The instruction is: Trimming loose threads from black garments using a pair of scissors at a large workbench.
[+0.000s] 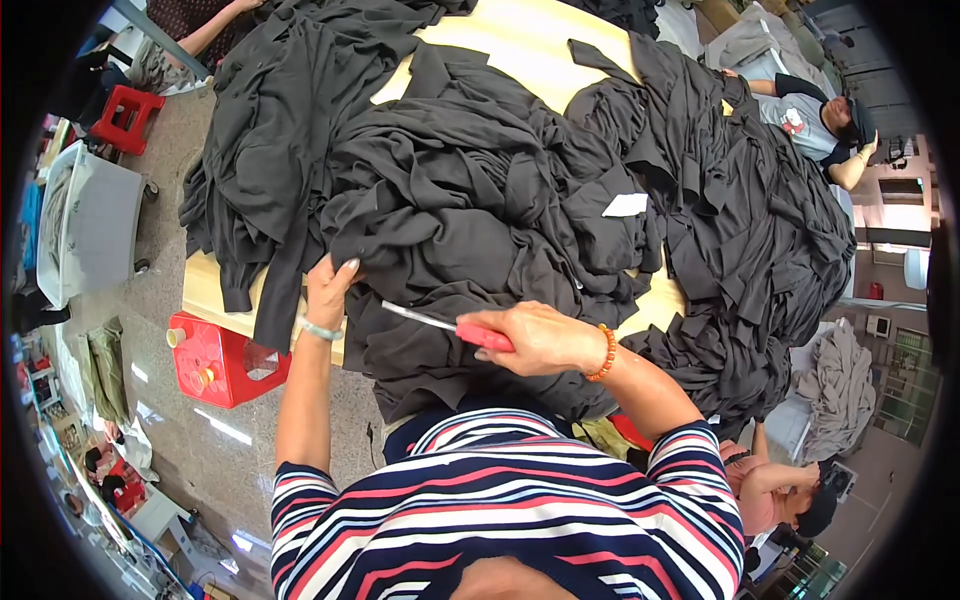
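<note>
A big heap of dark grey garments [480, 190] covers a pale wooden table [520, 45]. My left hand [328, 290] pinches the edge of one dark garment at the heap's near left side. My right hand [540, 338] is closed around the red handle of a pair of scissors [450, 325], whose metal blades point left toward my left hand, just over the cloth. A white paper tag [626, 205] lies on the heap to the right of centre.
A red plastic stool [215, 358] stands by the table's left corner, another red stool [125, 118] farther off. A grey bin [90, 225] sits at left. One person sits at the upper right [815, 115], another at lower right [770, 485].
</note>
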A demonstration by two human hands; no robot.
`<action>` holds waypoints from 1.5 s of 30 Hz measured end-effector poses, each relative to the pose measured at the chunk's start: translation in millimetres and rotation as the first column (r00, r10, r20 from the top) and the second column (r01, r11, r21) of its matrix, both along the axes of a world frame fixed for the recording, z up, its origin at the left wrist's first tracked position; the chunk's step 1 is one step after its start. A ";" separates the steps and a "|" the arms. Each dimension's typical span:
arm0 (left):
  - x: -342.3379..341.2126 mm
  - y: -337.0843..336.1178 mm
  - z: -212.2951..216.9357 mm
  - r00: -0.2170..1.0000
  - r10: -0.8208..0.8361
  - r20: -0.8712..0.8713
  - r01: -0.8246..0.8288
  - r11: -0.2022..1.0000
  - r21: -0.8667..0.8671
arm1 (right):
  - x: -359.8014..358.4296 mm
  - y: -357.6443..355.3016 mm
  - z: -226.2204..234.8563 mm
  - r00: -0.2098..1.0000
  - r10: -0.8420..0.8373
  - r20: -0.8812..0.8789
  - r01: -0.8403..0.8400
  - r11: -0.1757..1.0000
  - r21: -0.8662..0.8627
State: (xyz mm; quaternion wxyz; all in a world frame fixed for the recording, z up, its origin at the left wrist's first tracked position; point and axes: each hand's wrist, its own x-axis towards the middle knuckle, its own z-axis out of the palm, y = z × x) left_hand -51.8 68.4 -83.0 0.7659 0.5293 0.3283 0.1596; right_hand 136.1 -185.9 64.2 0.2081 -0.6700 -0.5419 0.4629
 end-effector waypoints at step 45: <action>35.6 2.9 -20.6 0.900 0.430 -0.073 -0.420 0.900 0.114 | -4.1 0.4 -32.3 0.981 -0.168 0.099 0.160 0.984 0.083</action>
